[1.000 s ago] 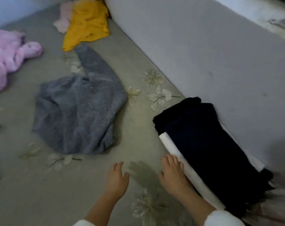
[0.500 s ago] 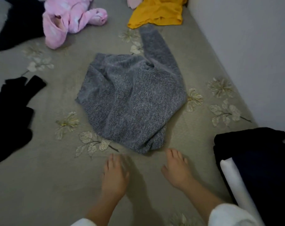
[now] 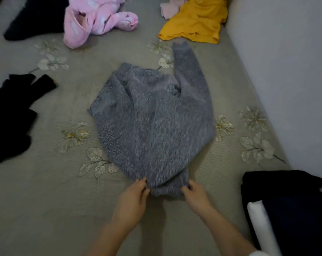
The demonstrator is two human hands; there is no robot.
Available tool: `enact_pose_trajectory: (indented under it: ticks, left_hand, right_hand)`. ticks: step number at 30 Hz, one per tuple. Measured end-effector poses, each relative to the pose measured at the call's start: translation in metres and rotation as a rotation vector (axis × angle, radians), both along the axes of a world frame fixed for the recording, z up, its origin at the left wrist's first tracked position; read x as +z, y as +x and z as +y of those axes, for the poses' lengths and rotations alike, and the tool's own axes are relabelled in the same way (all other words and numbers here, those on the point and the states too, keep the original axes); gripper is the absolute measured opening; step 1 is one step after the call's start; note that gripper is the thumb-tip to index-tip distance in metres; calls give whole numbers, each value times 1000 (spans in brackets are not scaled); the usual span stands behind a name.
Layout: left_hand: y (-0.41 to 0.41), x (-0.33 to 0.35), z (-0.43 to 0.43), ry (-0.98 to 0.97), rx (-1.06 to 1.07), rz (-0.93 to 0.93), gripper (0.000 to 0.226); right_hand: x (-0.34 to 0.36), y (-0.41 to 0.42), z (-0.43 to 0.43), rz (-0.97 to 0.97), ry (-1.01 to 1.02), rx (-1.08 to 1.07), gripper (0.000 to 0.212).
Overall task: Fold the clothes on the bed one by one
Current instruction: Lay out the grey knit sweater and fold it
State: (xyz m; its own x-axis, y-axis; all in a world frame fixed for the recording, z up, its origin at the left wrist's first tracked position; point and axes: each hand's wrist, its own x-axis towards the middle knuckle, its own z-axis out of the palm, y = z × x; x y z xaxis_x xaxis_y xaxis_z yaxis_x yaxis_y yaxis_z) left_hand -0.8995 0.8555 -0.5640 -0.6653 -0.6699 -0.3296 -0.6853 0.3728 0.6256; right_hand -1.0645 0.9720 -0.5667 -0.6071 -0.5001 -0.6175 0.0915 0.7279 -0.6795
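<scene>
A grey knitted sweater (image 3: pixel 154 122) lies crumpled in the middle of the bed, one sleeve stretching up toward the far side. My left hand (image 3: pixel 132 198) pinches its near hem on the left. My right hand (image 3: pixel 195 196) pinches the same hem on the right. A stack of folded dark clothes (image 3: pixel 294 209) with a white piece sits at the near right. Unfolded pieces lie around: a pink fleece garment (image 3: pixel 97 21), a yellow top (image 3: pixel 195 23), and a black garment (image 3: pixel 10 115) at the left.
The bed cover (image 3: pixel 45 200) is grey-green with embroidered flowers. A pale wall (image 3: pixel 285 61) runs along the right side. Another black garment (image 3: pixel 34 17) lies at the far left, and a pale pink cloth (image 3: pixel 169 8) beside the yellow top.
The view turned left from the folded stack toward the grey sweater. Both hands moved forward across the cover and took hold of the sweater's near hem.
</scene>
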Motion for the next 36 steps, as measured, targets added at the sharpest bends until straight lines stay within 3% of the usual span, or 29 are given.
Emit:
enact_pose_trajectory:
  ticks: [5, 8, 11, 15, 18, 21, 24, 27, 31, 34, 36]
  left_hand:
    - [50, 22, 53, 172, -262, -333, 20]
    - [69, 50, 83, 296, -361, -421, 21]
    - [79, 90, 101, 272, -391, -414, 19]
    - [90, 165, 106, 169, -216, -160, 28]
    - [97, 240, 97, 20, -53, 71, 30]
    - [100, 320, 84, -162, 70, 298, 27]
    - [105, 391, 73, -253, 192, 514, 26]
    - [116, 445, 64, -215, 268, 669, 24]
    - [129, 480, 62, -192, 349, 849, 27]
    - [136, 492, 61, -11, 408, 1007, 30]
    - [143, 500, 61, 115, 435, 1091, 30]
  right_hand:
    - [16, 55, 83, -214, 174, 163, 12]
    - [41, 80, 120, -252, 259, 256, 18]
    - [79, 80, 133, -182, 282, 302, 28]
    - [156, 56, 120, -31, 147, 323, 34]
    - [243, 41, 101, 22, -42, 407, 27]
    - [340, 42, 87, 173, -240, 473, 45]
    - [420, 53, 79, 237, -469, 473, 34]
    - [479, 69, 76, 178, -710, 479, 10]
    - [511, 92, 71, 195, -882, 524, 17]
    - [504, 104, 65, 195, -925, 516, 14]
    - [486, 109, 65, 130, -911, 488, 29]
